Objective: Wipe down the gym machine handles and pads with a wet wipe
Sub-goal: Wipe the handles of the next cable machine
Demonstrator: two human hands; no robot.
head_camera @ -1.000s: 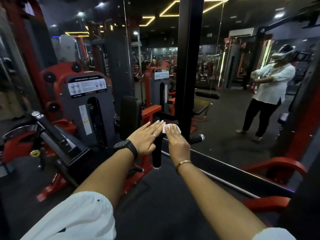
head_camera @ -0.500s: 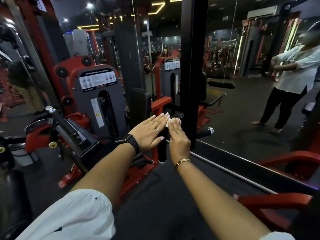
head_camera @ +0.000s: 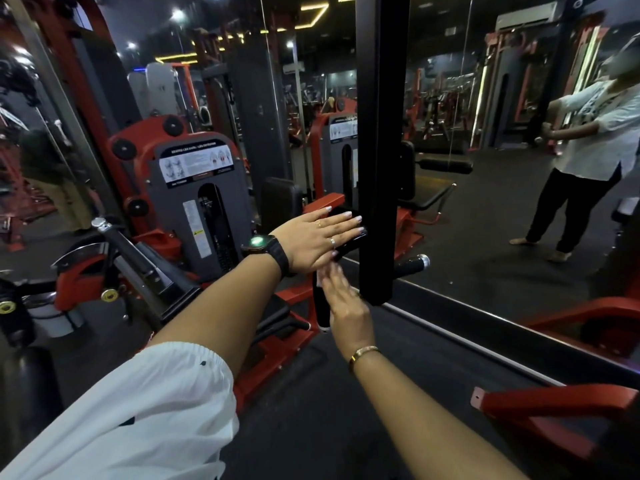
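Mirror wall (head_camera: 485, 220) ahead, head view: left hand (head_camera: 311, 240) lies flat, released, over the black handle (head_camera: 319, 306). Right hand (head_camera: 346, 306), at its 6 o'clock, presses straight fingers along it. Wet wipe hidden. Flat fingers could let it slip, leaving the far side unwiped.

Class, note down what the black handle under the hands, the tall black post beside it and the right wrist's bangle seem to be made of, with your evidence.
Handle: probably rubber or foam, matt black, little glare.
Post: likely painted steel, smooth satin black, straight edges, faint sheen.
Bangle: metal, gold-coloured, bright glints.
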